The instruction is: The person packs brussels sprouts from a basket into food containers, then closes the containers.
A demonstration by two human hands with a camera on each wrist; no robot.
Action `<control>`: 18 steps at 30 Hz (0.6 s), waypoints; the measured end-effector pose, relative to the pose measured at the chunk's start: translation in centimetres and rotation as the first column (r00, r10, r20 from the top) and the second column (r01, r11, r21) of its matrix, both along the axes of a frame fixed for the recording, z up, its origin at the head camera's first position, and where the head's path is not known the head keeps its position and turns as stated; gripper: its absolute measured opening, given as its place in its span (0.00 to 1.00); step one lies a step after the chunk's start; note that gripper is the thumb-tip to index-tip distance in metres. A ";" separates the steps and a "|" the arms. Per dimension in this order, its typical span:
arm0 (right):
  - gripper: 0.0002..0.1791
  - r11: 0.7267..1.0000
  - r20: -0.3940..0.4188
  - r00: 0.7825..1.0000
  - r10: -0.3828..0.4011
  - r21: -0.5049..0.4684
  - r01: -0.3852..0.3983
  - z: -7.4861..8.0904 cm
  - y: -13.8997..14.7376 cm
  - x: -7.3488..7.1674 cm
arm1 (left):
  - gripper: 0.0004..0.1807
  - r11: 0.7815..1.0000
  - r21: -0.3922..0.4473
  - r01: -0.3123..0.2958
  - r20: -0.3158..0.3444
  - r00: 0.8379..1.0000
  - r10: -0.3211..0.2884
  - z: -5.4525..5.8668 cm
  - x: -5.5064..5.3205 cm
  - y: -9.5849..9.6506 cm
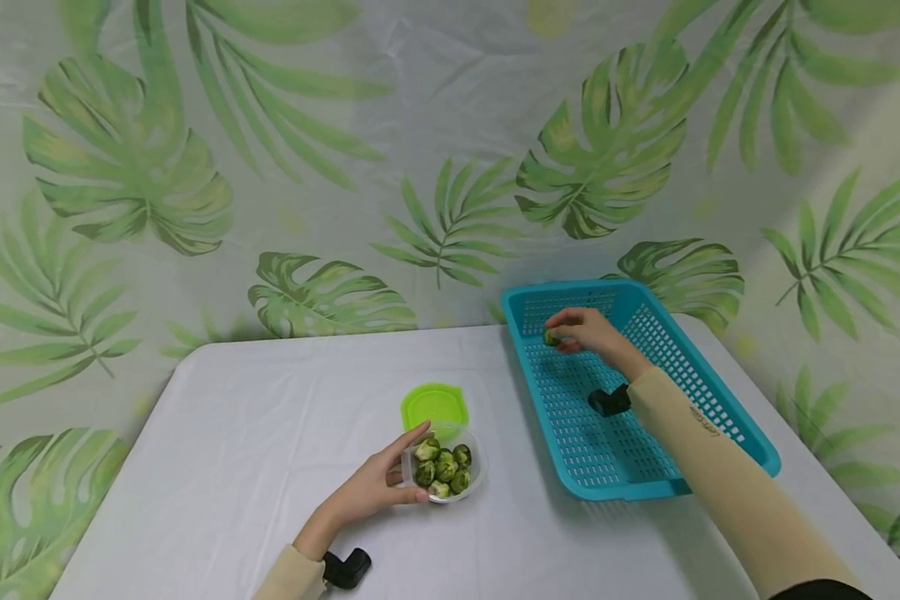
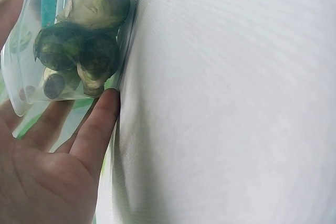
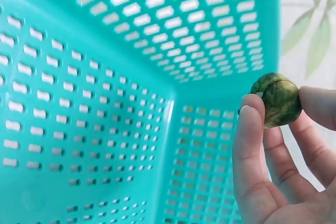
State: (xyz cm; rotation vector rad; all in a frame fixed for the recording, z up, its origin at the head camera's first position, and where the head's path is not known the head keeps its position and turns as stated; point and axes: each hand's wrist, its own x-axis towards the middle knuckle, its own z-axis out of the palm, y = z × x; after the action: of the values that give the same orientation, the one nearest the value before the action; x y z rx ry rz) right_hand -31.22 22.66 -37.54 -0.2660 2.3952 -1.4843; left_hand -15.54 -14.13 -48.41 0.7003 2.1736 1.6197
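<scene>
In the head view, a clear plastic container [image 1: 482, 468] with several Brussels sprouts [image 1: 445, 467] stands on the table. My left hand [image 1: 375, 483] holds it from the left, thumb at the near side and fingers round the far side. In the left wrist view, the sprouts [image 2: 60, 46] show through the container's wall. Inside the turquoise basket [image 1: 570, 450], toward its far end, my right hand [image 1: 588, 332] pinches one Brussels sprout [image 3: 278, 100] between thumb and fingers. The right wrist view shows that sprout above the basket's perforated floor.
A bright green lid [image 1: 433, 403] lies flat just behind the container. White cloth covers the table [image 1: 285, 417]. Behind it hangs a leaf-patterned sheet [image 1: 450, 225]. The basket's raised walls surround the right hand at the table's right side.
</scene>
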 end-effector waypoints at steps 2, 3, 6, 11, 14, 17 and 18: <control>0.19 1.000 -0.010 1.000 0.024 -0.014 -0.024 0.3 -0.1 0.5 | 0.48 1.000 0.001 0.001 -0.002 1.000 -0.001 0.0 0.0 0.0; 0.19 0.999 -0.014 0.999 0.034 -0.020 -0.035 0.5 -0.1 0.8 | 0.48 1.000 0.002 0.002 -0.001 1.000 -0.002 0.0 0.0 0.0; 0.18 0.997 -0.028 0.997 0.065 -0.038 -0.066 0.9 -0.3 1.7 | 0.49 1.000 0.004 0.005 -0.001 1.000 -0.005 -0.1 0.0 0.0; 0.17 0.993 -0.040 0.994 0.098 -0.065 -0.101 1.5 -0.8 3.0 | 0.48 1.000 -0.008 0.000 -0.004 1.000 0.000 -0.2 0.0 0.0; 0.16 0.989 -0.050 0.991 0.125 -0.072 -0.128 1.8 -1.2 3.7 | 0.48 1.000 -0.007 0.000 -0.005 1.000 0.000 -0.3 0.0 0.0; 0.14 0.986 -0.059 0.988 0.145 -0.070 -0.149 2.1 -1.7 4.6 | 0.48 1.000 -0.001 0.003 -0.002 1.000 -0.003 -0.3 0.0 0.0; 0.14 0.985 -0.063 0.986 0.152 -0.070 -0.156 2.3 -1.9 4.9 | 0.48 1.000 0.001 0.004 -0.001 1.000 -0.004 -0.3 0.0 0.1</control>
State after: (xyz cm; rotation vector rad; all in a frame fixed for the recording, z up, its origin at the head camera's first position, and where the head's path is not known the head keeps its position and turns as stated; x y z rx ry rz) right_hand -26.28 20.79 -35.26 -0.5056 2.3065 -1.5158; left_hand -15.54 -14.08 -48.68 0.7055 2.1708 1.6195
